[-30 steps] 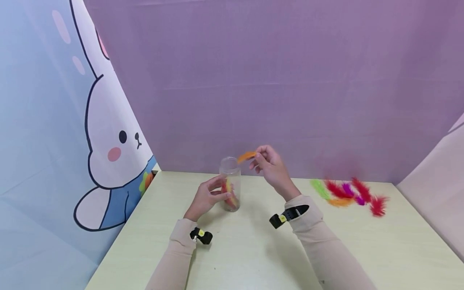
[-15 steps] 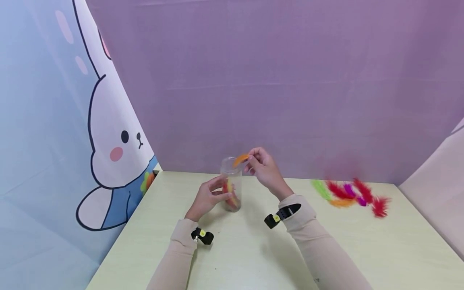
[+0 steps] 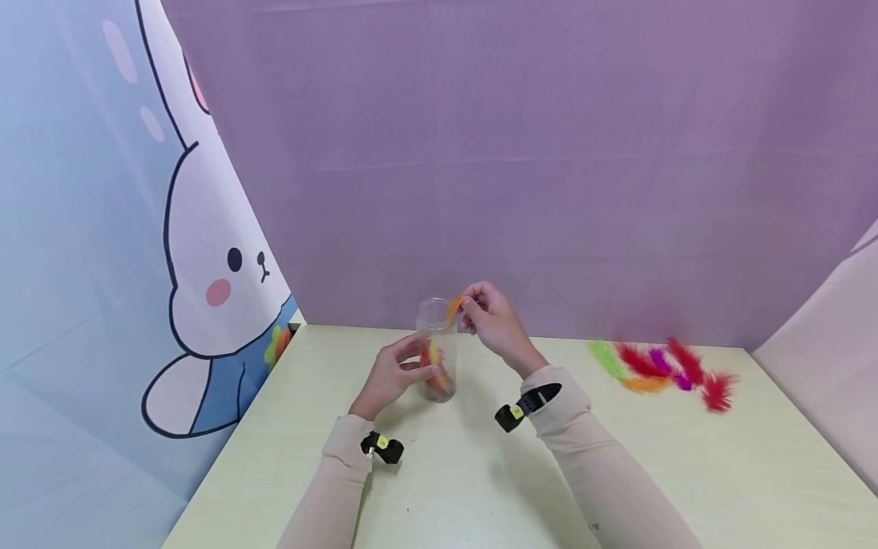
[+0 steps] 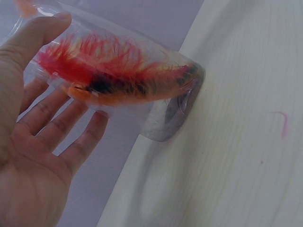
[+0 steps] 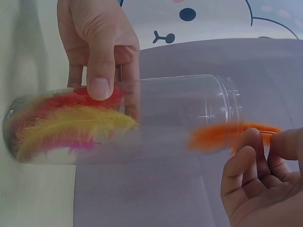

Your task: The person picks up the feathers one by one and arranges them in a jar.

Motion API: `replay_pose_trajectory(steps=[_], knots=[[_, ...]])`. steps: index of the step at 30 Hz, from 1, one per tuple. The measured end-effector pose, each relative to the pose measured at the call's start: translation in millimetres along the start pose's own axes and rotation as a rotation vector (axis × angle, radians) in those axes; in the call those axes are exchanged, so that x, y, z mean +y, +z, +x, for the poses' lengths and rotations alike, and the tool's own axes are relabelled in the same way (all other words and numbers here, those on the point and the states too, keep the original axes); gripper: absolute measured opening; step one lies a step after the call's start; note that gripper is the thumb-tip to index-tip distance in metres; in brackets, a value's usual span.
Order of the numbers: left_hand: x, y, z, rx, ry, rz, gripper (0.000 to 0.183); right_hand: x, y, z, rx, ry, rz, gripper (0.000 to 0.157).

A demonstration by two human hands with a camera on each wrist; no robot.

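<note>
A clear plastic jar (image 3: 446, 351) stands upright on the table, with red, yellow, orange and pink feathers in its lower half. My left hand (image 3: 394, 374) grips the jar's side, thumb and fingers curled round it. At the jar's mouth my right hand (image 3: 495, 324) pinches an orange feather (image 5: 213, 136) by its quill end, between thumb and forefinger. In the right wrist view the feather's fluffy tip reaches inside the rim. A yellow feather (image 5: 71, 127) lies against the jar wall there. The left wrist view shows red and orange feathers (image 4: 118, 78) through the plastic.
Loose feathers lie on the table at the right: a green feather (image 3: 607, 358), an orange feather (image 3: 645, 383), purple ones and red feathers (image 3: 718, 390). A purple cloth (image 3: 549, 152) hangs behind the table (image 3: 466, 488). A pink wisp (image 4: 285, 125) lies on the tabletop.
My right hand has moved left and slightly down, bringing the orange feather from beside the jar into its mouth. The feather now points more steeply down. My left hand and the jar have stayed still.
</note>
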State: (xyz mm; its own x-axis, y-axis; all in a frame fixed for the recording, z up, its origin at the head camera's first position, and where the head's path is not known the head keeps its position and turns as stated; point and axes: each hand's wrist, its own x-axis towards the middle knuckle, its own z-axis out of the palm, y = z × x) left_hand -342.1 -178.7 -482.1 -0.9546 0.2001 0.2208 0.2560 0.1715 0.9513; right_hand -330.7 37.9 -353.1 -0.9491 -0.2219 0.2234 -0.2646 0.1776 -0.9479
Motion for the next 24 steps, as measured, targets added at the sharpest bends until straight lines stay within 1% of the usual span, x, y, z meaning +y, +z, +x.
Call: replay_pose_trajectory(steps=[8, 13, 19, 24], knots=[[0.1, 0.5, -0.4, -0.001, -0.011, -0.001, 0.065, 3, 4.1, 3, 0.001, 0.039, -0.061, 0.013], [-0.7, 0.4, -0.1, -0.001, -0.008, 0.001, 0.066, 5, 5.6, 3, 0.005, 0.029, -0.090, 0.012], [-1.3, 1.3, 0.9, -0.003, 0.016, -0.014, 0.067, 8, 5.1, 3, 0.010, 0.008, -0.105, 0.015], [-1.5, 2.0, 2.8, -0.004, 0.017, -0.028, 0.065, 10, 3.0, 2, 0.013, -0.006, -0.109, 0.017]])
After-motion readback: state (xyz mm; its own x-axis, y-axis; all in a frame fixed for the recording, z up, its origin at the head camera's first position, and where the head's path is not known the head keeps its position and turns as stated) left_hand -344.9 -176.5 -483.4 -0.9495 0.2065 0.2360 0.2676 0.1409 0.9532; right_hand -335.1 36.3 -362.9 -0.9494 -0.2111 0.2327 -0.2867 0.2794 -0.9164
